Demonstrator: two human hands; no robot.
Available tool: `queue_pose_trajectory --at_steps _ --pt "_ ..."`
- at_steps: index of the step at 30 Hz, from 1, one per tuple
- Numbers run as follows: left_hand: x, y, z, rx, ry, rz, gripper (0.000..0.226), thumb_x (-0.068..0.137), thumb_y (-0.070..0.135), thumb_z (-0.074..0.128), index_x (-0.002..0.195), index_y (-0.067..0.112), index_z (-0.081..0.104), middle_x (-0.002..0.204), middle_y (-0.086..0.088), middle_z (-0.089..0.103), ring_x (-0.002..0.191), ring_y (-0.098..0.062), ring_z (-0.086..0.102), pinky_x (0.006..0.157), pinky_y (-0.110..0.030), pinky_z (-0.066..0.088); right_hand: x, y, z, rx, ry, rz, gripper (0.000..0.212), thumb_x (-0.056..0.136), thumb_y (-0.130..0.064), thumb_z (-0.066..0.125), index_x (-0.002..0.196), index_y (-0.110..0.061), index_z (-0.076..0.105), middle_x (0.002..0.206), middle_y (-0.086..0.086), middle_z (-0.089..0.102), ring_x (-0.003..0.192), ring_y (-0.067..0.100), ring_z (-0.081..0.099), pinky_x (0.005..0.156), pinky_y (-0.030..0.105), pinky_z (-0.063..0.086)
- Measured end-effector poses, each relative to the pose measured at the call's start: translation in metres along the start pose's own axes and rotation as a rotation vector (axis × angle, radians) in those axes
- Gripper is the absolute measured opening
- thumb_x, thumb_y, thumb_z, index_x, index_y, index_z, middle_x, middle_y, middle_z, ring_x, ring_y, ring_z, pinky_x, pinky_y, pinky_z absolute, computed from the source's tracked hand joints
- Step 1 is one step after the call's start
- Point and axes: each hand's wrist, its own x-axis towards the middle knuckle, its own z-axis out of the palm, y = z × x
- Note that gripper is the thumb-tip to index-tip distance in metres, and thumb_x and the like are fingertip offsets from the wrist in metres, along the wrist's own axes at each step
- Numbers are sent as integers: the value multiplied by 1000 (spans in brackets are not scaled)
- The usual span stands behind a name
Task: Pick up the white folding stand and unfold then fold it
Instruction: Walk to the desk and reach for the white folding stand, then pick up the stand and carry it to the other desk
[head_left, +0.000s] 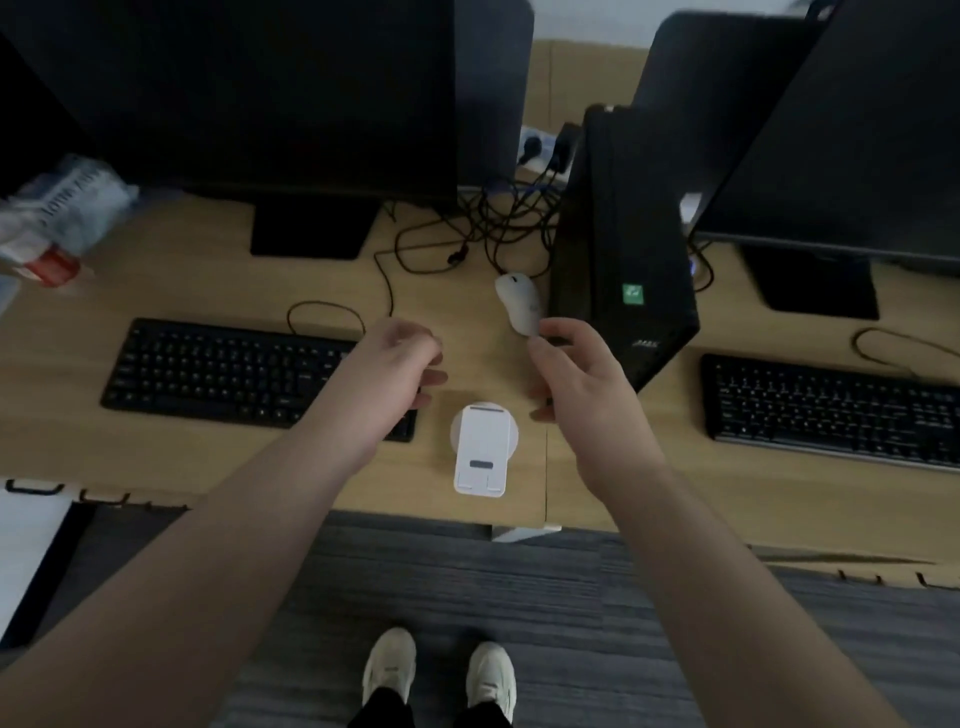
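Note:
The white folding stand (482, 448) lies flat on the wooden desk (218, 467) near its front edge, a rectangular plate over a round base. My left hand (395, 371) hovers above and to the left of it, fingers loosely curled, holding nothing. My right hand (574, 374) hovers above and to the right, fingers apart and bent, also holding nothing. Neither hand touches the stand.
A black keyboard (228, 374) lies left of the stand, partly under my left hand. A white mouse (519, 306) and a black computer tower (623, 249) are behind my right hand. Two monitors (270, 104), tangled cables (488, 223) and a second keyboard (831, 410) fill the desk.

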Motion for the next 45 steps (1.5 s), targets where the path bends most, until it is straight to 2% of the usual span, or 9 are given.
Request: queue_pose_trajectory --at_steps 5,10,15,19,25,28,35,40,45 --pt "22 -53 11 28 -24 -97 23 84 38 56 102 30 65 109 2 74 77 3 76 85 -39 63 14 49 16 -20 -11 108 32 89 -50 60 121 -45 61 109 -19 66 78 -1 71 70 27 54" --pt "44 -88 26 100 -74 -135 14 94 30 51 100 26 63 109 -1 72 92 -10 75 74 -33 58 27 93 24 -83 8 195 12 86 -52 58 98 -55 58 108 -20 64 86 12 71 79 39 60" --pt "56 -95 45 162 -110 -146 18 85 32 49 81 19 61 90 -5 68 89 -22 71 78 -39 57 40 122 28 -126 19 223 27 93 -46 58 120 -47 56 117 -9 61 88 14 66 73 35 56" --pt "64 -103 56 224 -90 -152 42 84 32 46 100 -2 63 102 -24 73 96 -37 73 87 -52 59 51 133 30 -135 19 248 32 95 -42 58 127 -41 57 121 -6 60 94 15 63 80 38 55" --pt "74 -115 67 243 -88 -202 30 90 23 48 96 -1 65 88 -14 65 86 -30 65 77 -41 49 60 142 39 -199 -7 266 42 96 -33 57 138 -30 55 127 2 61 105 24 64 91 48 57" --pt "76 -119 73 245 -93 -222 21 94 14 49 74 8 54 66 -5 48 62 -24 49 65 -35 37 61 144 45 -205 -30 293 48 96 -28 58 143 -21 52 128 4 59 108 29 66 93 52 58" --pt "82 -127 75 235 -99 -225 14 91 5 51 78 7 48 69 -8 42 60 -22 40 54 -29 26 64 153 46 -282 -37 279 46 91 -9 60 136 -19 59 101 -11 62 84 15 66 58 29 53" --pt "81 -128 75 265 -92 -186 6 89 7 52 84 6 55 72 -7 49 63 -22 49 54 -26 29 63 151 46 -312 -32 221 48 87 3 63 130 -20 62 94 -21 59 78 5 61 54 23 47" --pt "77 -112 71 250 -46 -148 39 92 15 55 127 0 61 83 -3 64 67 -17 62 53 -25 39 59 133 42 -270 -21 155 50 84 5 67 114 -34 58 94 -23 61 76 1 61 42 7 43"
